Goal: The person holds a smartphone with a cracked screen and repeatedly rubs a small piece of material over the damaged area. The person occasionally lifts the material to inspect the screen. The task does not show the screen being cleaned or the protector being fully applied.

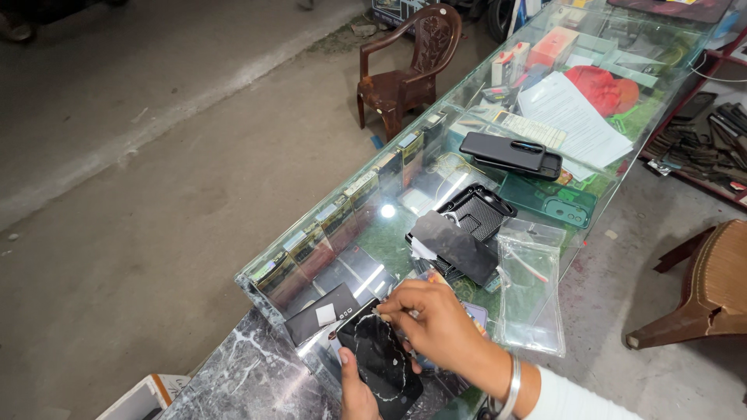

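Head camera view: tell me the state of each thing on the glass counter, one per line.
Black cracked phone: held by left hand, glass shattered.
Right hand: fingertips pinching at the phone's top edge.
Clear plastic sleeve: lying flat.
Black phone cases: stacked.
White paper sheet: lying flat.

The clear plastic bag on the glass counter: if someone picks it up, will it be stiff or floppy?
The clear plastic bag probably flops and weighs little: it is thin, creased film lying flat, seemingly nearly empty. It may slide easily on the smooth glass counter.
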The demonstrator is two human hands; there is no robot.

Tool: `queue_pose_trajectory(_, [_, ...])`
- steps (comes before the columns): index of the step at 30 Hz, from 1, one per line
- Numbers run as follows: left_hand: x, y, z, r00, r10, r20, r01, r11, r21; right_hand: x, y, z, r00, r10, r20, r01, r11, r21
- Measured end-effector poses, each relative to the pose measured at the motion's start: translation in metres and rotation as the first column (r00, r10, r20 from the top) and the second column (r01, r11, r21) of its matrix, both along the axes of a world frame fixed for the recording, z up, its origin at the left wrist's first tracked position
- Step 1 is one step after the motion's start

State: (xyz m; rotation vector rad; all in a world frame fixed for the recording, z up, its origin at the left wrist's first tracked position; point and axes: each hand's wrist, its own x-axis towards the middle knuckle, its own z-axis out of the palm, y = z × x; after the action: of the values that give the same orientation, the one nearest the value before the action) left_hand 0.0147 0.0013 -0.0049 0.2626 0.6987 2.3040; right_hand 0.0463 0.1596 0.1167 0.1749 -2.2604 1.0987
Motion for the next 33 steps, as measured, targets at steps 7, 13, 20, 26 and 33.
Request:
queue_pose_trajectory(7, [-0.003,0.005,0.006,0.976,-0.087,0.201,0.136,0.96,-0.244,-0.012,0.008,0.007,0.937,0.082,0.34,-0.08,0.997,-0.02])
queue_pose_trajectory(13, [-0.002,0.002,0.015,0.979,0.029,0.199,0.0,0.989,-0.145,-0.007,-0.002,0.009,0.968,-0.006,0.249,0.034,0.994,-0.107])
queue_pose_trajectory(20, [-0.006,0.004,0.012,0.962,-0.03,0.272,0.075,0.985,-0.156,-0.003,0.013,0.008,0.91,0.05,0.412,0.077,0.955,-0.287])
queue_pose_trajectory(26, [-0.005,0.005,0.011,0.986,-0.029,0.165,0.055,0.987,-0.153,-0.004,0.005,0.01,0.988,-0.049,0.148,0.041,0.998,0.056])
queue_pose_trajectory(33, [-0.006,0.005,0.015,0.985,-0.104,0.139,0.124,0.982,-0.144,-0.009,0.001,0.016,0.965,0.024,0.259,-0.095,0.96,0.264])
